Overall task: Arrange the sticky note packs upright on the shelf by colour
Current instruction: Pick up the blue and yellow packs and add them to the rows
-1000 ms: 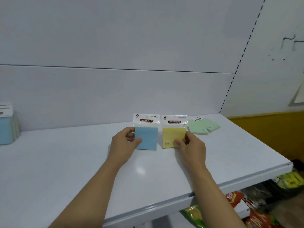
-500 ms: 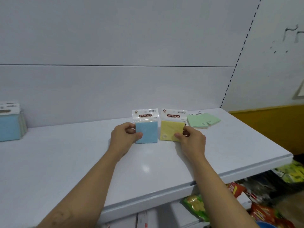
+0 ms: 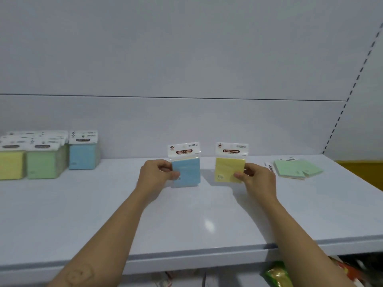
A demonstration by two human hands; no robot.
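L hand, just left of frame ctr, pinches the blue pack at its left edge: thumb across the front face, other fingers curled behind it. Pack is upright, white header card w/ "STICKY NOTE" label on top, facing the camera. Its bottom edge is at or just above the shelf; can't tell if it touches.

R hand, just right of ctr, pinches the yellow pack at its right edge the same way: thumb on the front lower corner, fingers curled round the back. Pack is upright too, header up, same label. It sits a bit higher in frame than the blue one, w/ a soft shadow under it; contact w/ the shelf is unclear.

The two packs are side by side w/ a clear gap between them, not touching. Both forearms come up from the bottom of the frame.

Far left, mid-height: packs standing upright in rows by colour. These are the yellow row at the frame edge, the green row beside it, then the blue row, set a bit further back. Rows are close together; labels are blurred.

Right of the R hand: green packs lying flat on the shelf, overlapping, well apart from the upright rows.

Behind is a pale back panel, w/ a slotted upright strip at upper right. Bottom right, under the shelf edge, is a green snack bag, blurred.
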